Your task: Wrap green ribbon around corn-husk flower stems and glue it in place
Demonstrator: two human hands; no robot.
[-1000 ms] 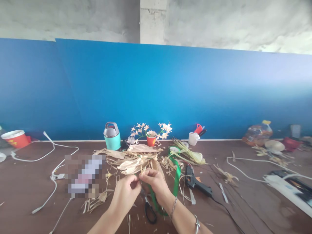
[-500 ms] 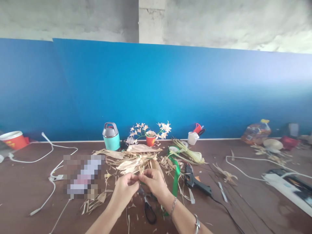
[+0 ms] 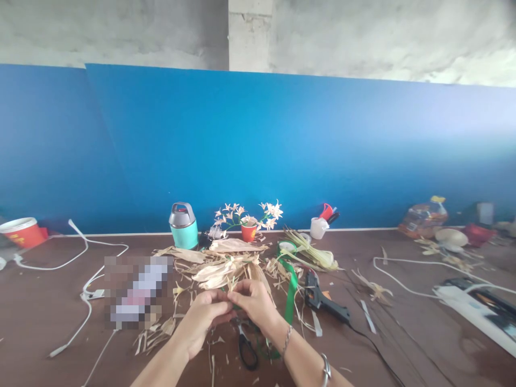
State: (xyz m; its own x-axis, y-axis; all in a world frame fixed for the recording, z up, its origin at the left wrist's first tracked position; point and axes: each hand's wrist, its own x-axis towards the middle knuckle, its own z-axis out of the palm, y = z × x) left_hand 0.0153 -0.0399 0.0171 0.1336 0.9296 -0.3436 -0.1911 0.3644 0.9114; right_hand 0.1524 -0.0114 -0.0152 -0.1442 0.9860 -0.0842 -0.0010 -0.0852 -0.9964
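Note:
My left hand (image 3: pixel 205 318) and my right hand (image 3: pixel 253 306) meet over the middle of the table, fingertips touching. Both are closed in a pinch on a small corn husk piece (image 3: pixel 231 284), its pale tip poking up above the fingers; a bit of green shows beside it. The rest of it is hidden by my fingers. Just beyond lies a heap of dry corn husks (image 3: pixel 215 273). Black-handled scissors (image 3: pixel 246 348) lie under my hands, blades partly covered. Green tape (image 3: pixel 290 295) trails from its roll to the right of my right hand.
A black glue gun (image 3: pixel 324 301) with its cord lies to the right. At the back stand a turquoise flask (image 3: pixel 184 234), a red pot (image 3: pixel 249 232) of husk flowers and a white cup (image 3: pixel 318 228) with tools. White cables (image 3: pixel 86 285) run along the left.
My left hand has turned slightly, and its lower fingers now reach further right beneath the right fingertips. The right hand has hardly moved.

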